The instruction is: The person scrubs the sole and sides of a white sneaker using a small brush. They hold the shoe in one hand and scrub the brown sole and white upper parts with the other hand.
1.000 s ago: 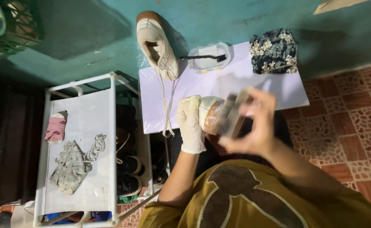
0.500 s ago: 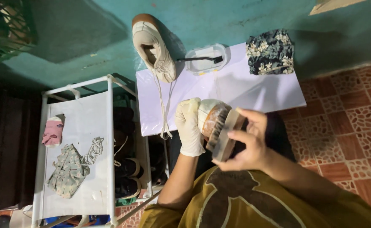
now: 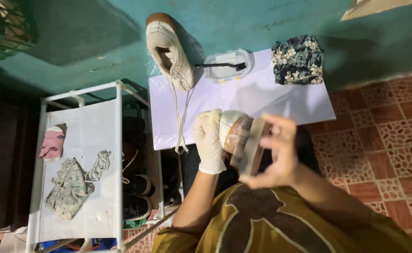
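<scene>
A home corner: teal wall [image 3: 271, 18], tiled floor [image 3: 393, 136], white shoe rack [image 3: 117, 154] holding shoes.

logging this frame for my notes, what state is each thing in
left hand: gloved, gripping the held shoe
held shoe: lifted off the table, sole toward the brush
right hand: bare, gripping the brush
brush: against the held shoe, blurred
second shoe: on the table edge, laces hanging loose
small tray: open, a dark tool across it
floral cloth: folded on the table
white rack: rags on top

Dim room lit from above, bright white surface [image 3: 262, 100] with mild glare, dark shadows far left, right hand [image 3: 281, 150] and brush [image 3: 250, 147] motion-blurred, remainder fairly sharp
</scene>
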